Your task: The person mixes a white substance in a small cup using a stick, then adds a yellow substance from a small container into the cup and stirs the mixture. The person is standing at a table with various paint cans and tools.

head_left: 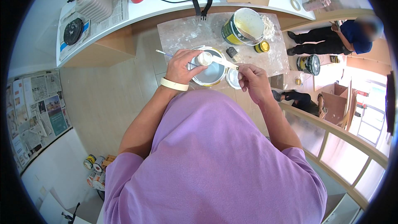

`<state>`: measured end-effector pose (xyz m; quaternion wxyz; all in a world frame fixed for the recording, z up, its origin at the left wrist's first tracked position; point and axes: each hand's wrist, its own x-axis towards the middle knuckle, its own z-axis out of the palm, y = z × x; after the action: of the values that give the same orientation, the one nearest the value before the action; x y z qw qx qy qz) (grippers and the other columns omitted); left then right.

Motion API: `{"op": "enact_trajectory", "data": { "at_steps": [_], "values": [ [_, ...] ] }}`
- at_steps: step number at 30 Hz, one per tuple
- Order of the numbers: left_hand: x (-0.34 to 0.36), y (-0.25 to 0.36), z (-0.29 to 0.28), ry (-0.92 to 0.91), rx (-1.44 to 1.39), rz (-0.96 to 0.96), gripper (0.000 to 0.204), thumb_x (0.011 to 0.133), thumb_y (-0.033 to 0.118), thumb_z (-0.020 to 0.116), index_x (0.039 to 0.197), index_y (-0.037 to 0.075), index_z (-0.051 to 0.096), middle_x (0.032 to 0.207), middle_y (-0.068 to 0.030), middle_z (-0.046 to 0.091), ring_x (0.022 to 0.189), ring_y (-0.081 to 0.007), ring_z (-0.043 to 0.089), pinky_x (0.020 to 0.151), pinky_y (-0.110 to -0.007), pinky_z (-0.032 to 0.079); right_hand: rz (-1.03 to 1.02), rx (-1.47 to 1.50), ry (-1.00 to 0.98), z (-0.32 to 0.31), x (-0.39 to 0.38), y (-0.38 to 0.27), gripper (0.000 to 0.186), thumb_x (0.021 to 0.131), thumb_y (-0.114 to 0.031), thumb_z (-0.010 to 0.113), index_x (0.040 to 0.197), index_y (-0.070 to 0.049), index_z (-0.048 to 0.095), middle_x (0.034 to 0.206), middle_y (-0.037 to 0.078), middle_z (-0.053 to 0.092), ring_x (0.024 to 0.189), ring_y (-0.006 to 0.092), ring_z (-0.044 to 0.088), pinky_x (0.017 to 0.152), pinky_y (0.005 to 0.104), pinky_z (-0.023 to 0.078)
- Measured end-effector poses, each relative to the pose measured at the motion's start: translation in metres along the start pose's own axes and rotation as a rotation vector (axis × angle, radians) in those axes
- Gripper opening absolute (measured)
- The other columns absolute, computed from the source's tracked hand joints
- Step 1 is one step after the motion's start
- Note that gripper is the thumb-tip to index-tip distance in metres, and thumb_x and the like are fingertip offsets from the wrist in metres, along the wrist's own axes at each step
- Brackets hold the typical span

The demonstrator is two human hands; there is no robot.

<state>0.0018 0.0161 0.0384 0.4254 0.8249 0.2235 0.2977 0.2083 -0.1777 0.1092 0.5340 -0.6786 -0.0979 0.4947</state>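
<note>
My left hand (181, 67) is closed around a small white cup (203, 59), whose opening faces up. A thin brush (163, 52) with a pale tip also passes through or under that hand; how it is held is partly hidden. Between its fingertips my right hand (253, 81) pinches a flat, white-coated putty knife (226, 62). The blade reaches to the cup's right side. Directly below stands a paint bucket (225, 73) with light grey paint inside, partly covered by my left hand and the cup. A round white lid (233, 79) lies to its right, below the putty knife.
On the stained floor sheet (178, 29) stand a large green paint bucket (228, 34) with a brush and a small yellow tin (262, 47). A white counter (166, 5) holds a jug (93, 0), a bag and boxes. Two people (317, 41) are at right, beside another bucket (308, 64).
</note>
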Motion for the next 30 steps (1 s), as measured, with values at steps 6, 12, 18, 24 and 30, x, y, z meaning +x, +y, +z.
{"op": "enact_trajectory", "data": {
  "at_steps": [6,12,18,24,30],
  "values": [
    [0.000,0.002,0.001,-0.009,0.008,-0.006,0.050,0.081,0.026,0.092,0.124,0.004,0.077,0.118,-0.0156,0.078,0.113,-0.0339,0.069,0.098,-0.044,0.055,-0.022,0.047,-0.040,0.011,-0.004,-0.011,0.025,0.106,-0.018,0.065,0.114,0.003,0.075,0.080,0.003,0.067,0.061,0.0099,0.060,0.051,0.0247,0.047],
    [0.001,0.006,0.003,-0.007,-0.022,-0.023,0.050,0.081,0.026,0.092,0.124,0.003,0.077,0.117,-0.0159,0.078,0.112,-0.0340,0.069,0.098,-0.044,0.055,-0.024,-0.027,-0.037,0.011,0.004,0.007,0.026,0.106,-0.019,0.065,0.115,0.004,0.075,0.080,0.003,0.067,0.061,0.0098,0.060,0.050,0.0252,0.048],
    [-0.003,0.007,-0.001,-0.030,-0.020,-0.083,0.053,0.081,0.029,0.093,0.123,0.002,0.077,0.113,-0.0160,0.078,0.107,-0.0331,0.071,0.094,-0.043,0.056,-0.038,0.059,-0.024,-0.007,0.001,0.009,0.025,0.107,-0.017,0.066,0.119,0.003,0.074,0.084,0.004,0.069,0.063,0.0110,0.061,0.053,0.0257,0.048],
    [0.000,0.015,0.005,-0.067,-0.055,-0.171,0.057,0.078,0.034,0.096,0.119,-0.002,0.078,0.105,-0.0164,0.078,0.093,-0.0278,0.075,0.085,-0.038,0.059,-0.554,-0.332,0.138,0.019,-0.008,0.009,0.027,0.103,-0.008,0.070,0.128,0.001,0.076,0.095,0.009,0.076,0.074,0.0145,0.069,0.065,0.0292,0.055],
    [0.013,0.034,0.003,-0.127,-0.113,-0.291,0.058,0.077,0.037,0.096,0.119,0.000,0.079,0.110,-0.0216,0.078,0.100,-0.0329,0.074,0.091,-0.041,0.057,-1.095,-0.710,0.244,0.038,-0.002,0.017,0.036,0.092,0.003,0.077,0.128,-0.004,0.078,0.105,0.015,0.075,0.084,0.0247,0.073,0.072,0.0358,0.058]
  ]
}}
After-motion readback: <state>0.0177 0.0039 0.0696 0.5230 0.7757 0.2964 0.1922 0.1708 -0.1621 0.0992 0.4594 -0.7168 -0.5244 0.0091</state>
